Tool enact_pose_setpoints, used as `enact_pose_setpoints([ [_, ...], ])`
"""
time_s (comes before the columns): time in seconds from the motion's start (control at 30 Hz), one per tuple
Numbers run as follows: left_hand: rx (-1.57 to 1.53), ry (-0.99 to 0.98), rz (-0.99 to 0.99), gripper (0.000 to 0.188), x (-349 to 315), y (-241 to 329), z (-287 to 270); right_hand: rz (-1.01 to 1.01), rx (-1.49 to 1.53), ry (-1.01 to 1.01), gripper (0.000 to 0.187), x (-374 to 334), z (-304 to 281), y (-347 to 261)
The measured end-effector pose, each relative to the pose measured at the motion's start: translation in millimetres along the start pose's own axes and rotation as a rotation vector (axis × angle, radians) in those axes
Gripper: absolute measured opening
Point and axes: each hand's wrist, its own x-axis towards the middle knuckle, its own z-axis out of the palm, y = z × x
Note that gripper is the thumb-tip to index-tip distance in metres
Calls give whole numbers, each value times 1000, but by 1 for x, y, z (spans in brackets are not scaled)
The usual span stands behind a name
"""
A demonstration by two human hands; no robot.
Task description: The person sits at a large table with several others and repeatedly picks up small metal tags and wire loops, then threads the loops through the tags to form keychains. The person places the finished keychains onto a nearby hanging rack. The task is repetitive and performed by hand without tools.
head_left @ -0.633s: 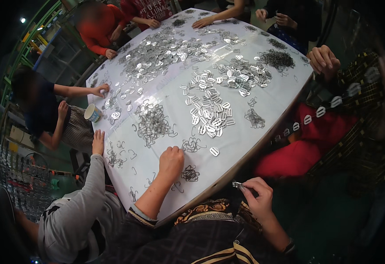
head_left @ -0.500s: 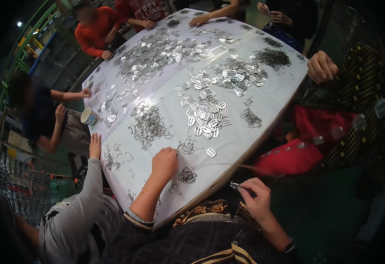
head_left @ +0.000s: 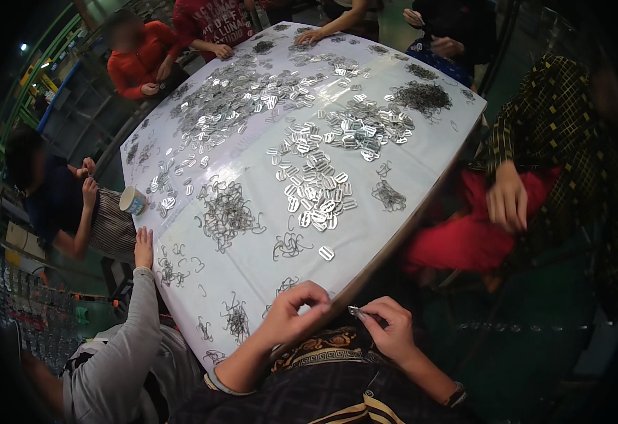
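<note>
At the table's near edge, my right hand (head_left: 391,331) pinches a small silver metal buckle (head_left: 355,311) between thumb and fingertips. Close to its left, my left hand (head_left: 293,311) has thumb and fingers drawn together; anything in its grip is too small to make out. Beyond my hands lies a lone flat slotted buckle (head_left: 326,253). A larger heap of the same buckles (head_left: 316,191) spreads farther up the table. Left of that heap sits a tangle of bent wire hooks (head_left: 228,215). Smaller clumps of hooks (head_left: 236,319) lie by my left forearm.
The white-covered table (head_left: 372,244) carries more buckles (head_left: 231,106) and a dark hook pile (head_left: 422,97). A paper cup (head_left: 133,201) stands at its left edge. A grey-sleeved person's hand (head_left: 144,247) rests there too. Other people sit around, one in red trousers (head_left: 457,247) at right.
My left hand has moved from the hook clumps to the near edge beside my right hand. My right hand has shifted left, still holding the buckle. The right neighbour's hand has dropped lower.
</note>
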Motion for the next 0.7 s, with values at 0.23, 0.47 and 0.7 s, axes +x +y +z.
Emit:
enact_pose_setpoints([
  [0.23,159,47,173,6,2,0,37,-35,0,-30,11,-4,2,-4],
  [0.47,7,70,63,7,-3,-1,44,-55,9,-23,11,-6,5,-1],
  [0.7,61,89,58,6,-2,0,45,-15,20,-2,10,-6,4,0],
])
